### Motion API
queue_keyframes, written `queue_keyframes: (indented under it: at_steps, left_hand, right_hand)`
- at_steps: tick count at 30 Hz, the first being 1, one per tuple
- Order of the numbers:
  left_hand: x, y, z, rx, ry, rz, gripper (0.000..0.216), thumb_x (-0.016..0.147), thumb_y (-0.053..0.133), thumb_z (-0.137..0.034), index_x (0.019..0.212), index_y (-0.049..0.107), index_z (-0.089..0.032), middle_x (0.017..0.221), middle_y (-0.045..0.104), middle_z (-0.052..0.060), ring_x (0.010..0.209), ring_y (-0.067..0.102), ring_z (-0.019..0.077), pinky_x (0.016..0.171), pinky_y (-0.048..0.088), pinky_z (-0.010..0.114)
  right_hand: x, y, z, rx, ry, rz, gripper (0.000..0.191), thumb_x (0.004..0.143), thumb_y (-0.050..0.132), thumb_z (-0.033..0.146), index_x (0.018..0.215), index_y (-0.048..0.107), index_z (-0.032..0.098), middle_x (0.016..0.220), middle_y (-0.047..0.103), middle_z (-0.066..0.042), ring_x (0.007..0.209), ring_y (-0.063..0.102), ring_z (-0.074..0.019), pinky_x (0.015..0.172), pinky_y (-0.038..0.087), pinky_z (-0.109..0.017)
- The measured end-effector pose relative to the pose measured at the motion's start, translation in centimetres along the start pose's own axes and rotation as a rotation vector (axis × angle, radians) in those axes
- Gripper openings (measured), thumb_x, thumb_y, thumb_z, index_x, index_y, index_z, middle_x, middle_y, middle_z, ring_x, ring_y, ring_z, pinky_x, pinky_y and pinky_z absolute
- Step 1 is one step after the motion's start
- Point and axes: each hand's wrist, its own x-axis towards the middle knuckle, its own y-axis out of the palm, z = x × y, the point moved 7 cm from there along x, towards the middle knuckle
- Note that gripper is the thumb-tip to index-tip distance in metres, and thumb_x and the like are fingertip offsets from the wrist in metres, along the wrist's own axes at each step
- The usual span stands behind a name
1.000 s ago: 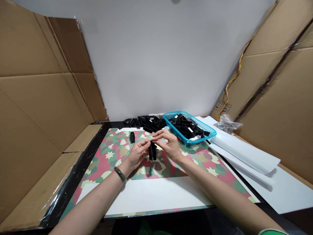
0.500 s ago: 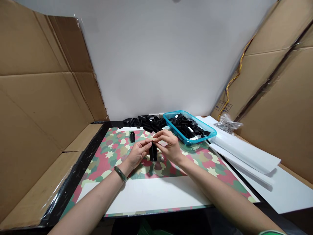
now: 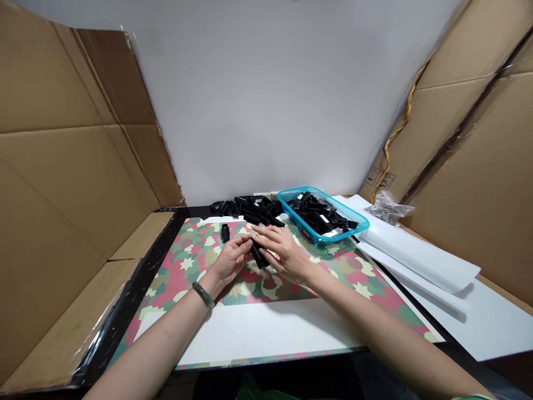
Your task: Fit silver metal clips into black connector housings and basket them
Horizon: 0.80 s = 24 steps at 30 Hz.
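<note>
Just above the counter (image 3: 183, 269), the left hand (image 3: 230, 259) and right hand (image 3: 288, 254) pinch a black part (image 3: 259, 255) between fingertips; it looks light, stiff plastic, best held by its long sides.

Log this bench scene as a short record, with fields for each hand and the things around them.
Left hand: grips the black part, which is tilted; green bracelet on the wrist
Right hand: stretched flat over the same part, touching it
Behind: blue basket of black parts; loose pile; single piece
Surface: camouflage mat, white sheet
</note>
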Motion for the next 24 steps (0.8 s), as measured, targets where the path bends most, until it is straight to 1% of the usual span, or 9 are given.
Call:
queue_keyframes:
  at_steps: [6, 9, 12, 15, 17, 19, 21, 22, 24]
  left_hand:
    - [0.1, -0.2, 0.2, -0.052, -0.028, 0.018, 0.032, 0.064, 0.088, -0.028, 0.092, 0.074, -0.018, 0.087, 0.074, 0.003, 0.076, 0.068, 0.0127, 0.070, 0.052, 0.021]
    - [0.1, -0.4, 0.5, -0.051, -0.024, 0.003, 0.034, 0.062, 0.089, -0.027, 0.091, 0.074, -0.018, 0.089, 0.074, 0.003, 0.078, 0.068, 0.0130, 0.070, 0.052, 0.021]
    - [0.1, -0.2, 0.5, -0.010, -0.017, 0.014, 0.035, 0.062, 0.090, -0.027, 0.092, 0.074, -0.016, 0.090, 0.074, 0.005, 0.078, 0.068, 0.0149, 0.067, 0.052, 0.022]
    - [0.0, 0.1, 0.0, 0.026, 0.001, 0.018, 0.037, 0.061, 0.090, -0.028, 0.092, 0.075, -0.015, 0.091, 0.073, 0.006, 0.077, 0.067, 0.0150, 0.066, 0.052, 0.023]
    - [-0.1, 0.1, -0.6, 0.046, 0.024, -0.004, 0.035, 0.060, 0.090, -0.026, 0.090, 0.075, -0.016, 0.089, 0.073, 0.004, 0.076, 0.066, 0.0136, 0.068, 0.052, 0.023]
    - [-0.2, 0.1, -1.2, 0.060, 0.049, -0.021, 0.034, 0.060, 0.090, -0.021, 0.089, 0.074, -0.016, 0.088, 0.073, 0.003, 0.078, 0.066, 0.0134, 0.072, 0.052, 0.023]
    - [-0.2, 0.0, -1.5, 0.059, 0.061, -0.031, 0.033, 0.059, 0.090, -0.018, 0.088, 0.074, -0.016, 0.087, 0.073, 0.002, 0.081, 0.067, 0.0140, 0.077, 0.052, 0.025]
    - [-0.2, 0.0, -1.6, 0.052, 0.062, -0.037, 0.032, 0.059, 0.090, -0.018, 0.087, 0.073, -0.016, 0.087, 0.073, 0.002, 0.081, 0.067, 0.0141, 0.078, 0.053, 0.025]
    - [-0.2, 0.0, -1.4, 0.038, 0.050, -0.044, 0.031, 0.059, 0.090, -0.020, 0.085, 0.073, -0.016, 0.085, 0.072, 0.001, 0.080, 0.067, 0.0136, 0.079, 0.053, 0.026]
  right_hand:
    - [-0.4, -0.9, -0.2, 0.041, 0.054, -0.062, 0.029, 0.099, 0.047, 0.023, 0.125, 0.061, 0.024, 0.137, 0.059, -0.011, 0.106, 0.058, -0.0229, 0.090, 0.049, -0.045]
    - [-0.3, -0.7, 0.2, -0.064, 0.013, -0.032, 0.030, 0.100, 0.047, 0.026, 0.125, 0.061, 0.022, 0.139, 0.057, -0.013, 0.109, 0.057, -0.0246, 0.091, 0.047, -0.047]
    - [-0.1, -0.2, 0.6, -0.172, -0.072, 0.045, 0.032, 0.097, 0.053, 0.034, 0.123, 0.063, 0.018, 0.140, 0.057, -0.015, 0.110, 0.057, -0.0285, 0.091, 0.046, -0.050]
    - [-0.1, 0.1, 0.5, -0.140, -0.091, 0.071, 0.038, 0.095, 0.056, 0.041, 0.124, 0.062, 0.018, 0.139, 0.057, -0.015, 0.111, 0.058, -0.0298, 0.094, 0.045, -0.052]
    - [-0.2, -0.2, 0.0, -0.002, -0.019, 0.000, 0.035, 0.098, 0.051, 0.037, 0.127, 0.060, 0.020, 0.139, 0.057, -0.014, 0.114, 0.059, -0.0272, 0.094, 0.047, -0.048]
    - [-0.4, -0.7, -0.8, 0.163, 0.091, -0.121, 0.032, 0.100, 0.048, 0.031, 0.128, 0.059, 0.021, 0.137, 0.058, -0.014, 0.118, 0.059, -0.0240, 0.095, 0.050, -0.044]
    - [-0.7, -1.4, -1.2, 0.253, 0.146, -0.243, 0.029, 0.099, 0.049, 0.027, 0.124, 0.060, 0.021, 0.129, 0.062, -0.014, 0.117, 0.060, -0.0228, 0.093, 0.052, -0.041]
    - [-0.8, -1.7, -1.0, 0.255, 0.128, -0.282, 0.028, 0.097, 0.051, 0.026, 0.123, 0.061, 0.020, 0.124, 0.064, -0.014, 0.115, 0.061, -0.0231, 0.092, 0.052, -0.041]
    - [-0.9, -2.0, 0.0, 0.205, 0.011, -0.303, 0.029, 0.093, 0.057, 0.027, 0.121, 0.060, 0.019, 0.113, 0.068, -0.013, 0.106, 0.063, -0.0245, 0.088, 0.053, -0.043]
